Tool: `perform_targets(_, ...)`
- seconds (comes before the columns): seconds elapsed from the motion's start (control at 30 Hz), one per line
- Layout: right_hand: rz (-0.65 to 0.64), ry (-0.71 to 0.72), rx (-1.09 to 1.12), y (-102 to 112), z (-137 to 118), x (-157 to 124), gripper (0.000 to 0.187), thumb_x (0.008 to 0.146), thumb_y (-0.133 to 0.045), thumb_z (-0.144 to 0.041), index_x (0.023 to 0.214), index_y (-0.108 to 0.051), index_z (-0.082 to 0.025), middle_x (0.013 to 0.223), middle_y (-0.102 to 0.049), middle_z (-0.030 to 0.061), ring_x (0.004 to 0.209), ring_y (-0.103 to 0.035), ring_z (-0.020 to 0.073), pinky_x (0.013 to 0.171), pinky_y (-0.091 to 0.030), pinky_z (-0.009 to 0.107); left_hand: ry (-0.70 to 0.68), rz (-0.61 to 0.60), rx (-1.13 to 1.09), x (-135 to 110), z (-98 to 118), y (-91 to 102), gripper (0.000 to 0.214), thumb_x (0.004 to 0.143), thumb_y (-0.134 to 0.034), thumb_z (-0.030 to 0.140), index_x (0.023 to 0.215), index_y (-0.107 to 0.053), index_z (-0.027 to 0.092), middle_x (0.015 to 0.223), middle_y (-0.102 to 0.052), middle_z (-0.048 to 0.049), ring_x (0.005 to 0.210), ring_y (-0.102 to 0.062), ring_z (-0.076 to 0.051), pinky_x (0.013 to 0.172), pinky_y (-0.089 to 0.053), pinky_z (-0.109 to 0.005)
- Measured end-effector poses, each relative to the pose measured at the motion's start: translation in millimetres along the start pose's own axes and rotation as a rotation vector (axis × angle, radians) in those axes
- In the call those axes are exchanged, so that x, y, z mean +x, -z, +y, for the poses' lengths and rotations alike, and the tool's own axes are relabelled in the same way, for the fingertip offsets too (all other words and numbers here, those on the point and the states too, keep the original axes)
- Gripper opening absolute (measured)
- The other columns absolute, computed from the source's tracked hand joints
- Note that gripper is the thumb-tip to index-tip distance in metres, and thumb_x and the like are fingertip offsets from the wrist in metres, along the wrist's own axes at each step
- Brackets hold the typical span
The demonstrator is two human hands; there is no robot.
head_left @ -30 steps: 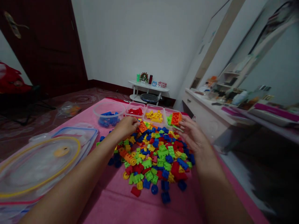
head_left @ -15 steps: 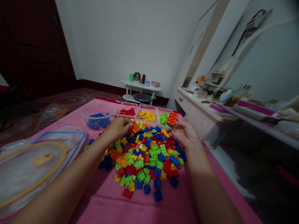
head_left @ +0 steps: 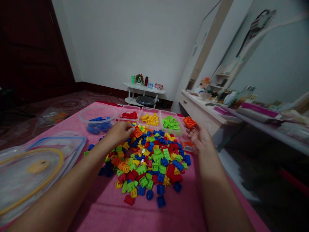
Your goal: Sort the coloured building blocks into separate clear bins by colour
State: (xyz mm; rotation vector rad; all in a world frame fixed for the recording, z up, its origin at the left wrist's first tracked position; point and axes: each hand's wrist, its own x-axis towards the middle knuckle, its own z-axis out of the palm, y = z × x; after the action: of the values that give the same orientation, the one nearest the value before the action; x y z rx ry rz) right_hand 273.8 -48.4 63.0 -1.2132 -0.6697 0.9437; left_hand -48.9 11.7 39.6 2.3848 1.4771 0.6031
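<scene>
My left hand pinches an orange building block over the far left part of a mixed pile of building blocks. On the right, my right hand grips another orange block by its edge, held up with its hollow side showing. Just below that hand sits a clear box with orange pieces, partly covered by the fingers. Behind the pile stand clear boxes of red blocks, yellow blocks and green blocks. A round tub at the left holds blue blocks.
Clear lids with yellow and blue rims lie on the pink cloth at the left. A cluttered dresser stands to the right. A low white shelf is by the far wall.
My right hand has moved right with its orange block, from beside the green box to above the box with orange pieces. My left hand keeps its orange block. The view has shifted slightly.
</scene>
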Motion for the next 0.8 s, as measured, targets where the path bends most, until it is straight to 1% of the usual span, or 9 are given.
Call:
perform_targets(0.1,0.211,0.108,-0.286,15,0,5,0.03,0.079,-0.045,-0.043,0.079,-0.059,-0.016,0.069,-0.065,0.0055,0.05,-0.051,0.011,0.041,-0.035,0.019,-0.002,-0.003,0.001,0,0,-0.4,0.033,0.081,-0.042,0.04,0.059,-0.051,0.018,0.053,-0.048,0.0,0.052,-0.043,-0.013,0.052,-0.021,-0.025)
perform_targets(0.2,0.349,0.218,-0.905,30,-2,6,0.041,0.079,-0.044,-0.05,0.072,-0.066,-0.016,0.07,-0.066,0.0104,0.062,-0.059,0.0176,0.052,-0.042,0.025,-0.009,0.0,-0.001,0,0,0.0,0.034,0.081,-0.043,0.041,0.06,-0.053,0.017,0.053,-0.049,-0.0002,0.052,-0.043,-0.013,0.052,-0.022,-0.025)
perform_targets(0.27,0.395,0.221,-1.262,37,-4,4,0.045,0.078,-0.043,-0.053,0.078,-0.071,-0.018,0.079,-0.069,0.0138,0.077,-0.063,0.0251,0.063,-0.045,0.033,-0.008,0.005,-0.006,-1,1,0.7,0.034,0.081,-0.044,0.042,0.061,-0.056,0.017,0.054,-0.051,-0.0006,0.053,-0.044,-0.013,0.052,-0.022,-0.025)
perform_targets(0.37,0.431,0.144,-1.496,43,-7,1,0.048,0.076,-0.046,-0.058,0.091,-0.074,-0.023,0.09,-0.069,0.0159,0.088,-0.063,0.0325,0.07,-0.045,0.043,0.004,0.003,-0.023,-2,4,2.5,0.032,0.079,-0.047,0.041,0.063,-0.06,0.017,0.055,-0.053,-0.0009,0.053,-0.045,-0.013,0.051,-0.022,-0.025)
perform_targets(0.5,0.374,0.119,-1.539,45,-8,3,0.043,0.064,-0.063,-0.056,0.088,-0.075,-0.022,0.087,-0.07,0.0143,0.085,-0.065,0.0319,0.07,-0.047,0.042,0.005,-0.009,-0.055,-3,8,4.7,0.029,0.078,-0.049,0.038,0.063,-0.06,0.016,0.054,-0.053,-0.0006,0.053,-0.044,-0.013,0.051,-0.022,-0.025)
perform_targets(0.57,0.345,0.196,-1.49,38,-9,2,0.039,0.064,-0.067,-0.049,0.089,-0.075,-0.021,0.087,-0.071,0.0121,0.083,-0.065,0.0289,0.071,-0.047,0.039,-0.015,-0.017,-0.09,-4,11,4.8,0.03,0.078,-0.049,0.039,0.061,-0.058,0.016,0.053,-0.05,0.0001,0.052,-0.042,-0.012,0.05,-0.022,-0.024)
perform_targets(0.63,0.247,0.318,-1.38,24,-11,-3,0.031,0.068,-0.066,-0.041,0.089,-0.074,-0.02,0.087,-0.071,0.0098,0.081,-0.065,0.0246,0.071,-0.048,0.035,-0.035,-0.047,-0.161,-5,14,4.6,0.032,0.079,-0.049,0.041,0.06,-0.055,0.016,0.053,-0.048,0.001,0.051,-0.041,-0.011,0.05,-0.023,-0.023)
perform_targets(0.73,-0.111,0.465,-1.101,-10,-13,-21,0.024,0.073,-0.064,-0.033,0.089,-0.072,-0.016,0.087,-0.071,0.0078,0.08,-0.064,0.0194,0.072,-0.048,0.03,-0.042,-0.124,-0.335,-8,23,4.5,0.032,0.079,-0.049,0.044,0.065,-0.055,0.016,0.057,-0.049,0.0015,0.053,-0.042,-0.01,0.05,-0.028,-0.022)
perform_targets(0.8,-0.385,0.478,-0.93,-35,-11,-39,0.032,0.074,-0.065,-0.034,0.099,-0.069,-0.016,0.094,-0.07,0.0076,0.082,-0.063,0.0178,0.073,-0.049,0.03,-0.059,-0.169,-0.433,-10,31,4.8,0.032,0.08,-0.049,0.044,0.069,-0.056,0.015,0.059,-0.05,0.0013,0.054,-0.043,-0.01,0.05,-0.03,-0.021)
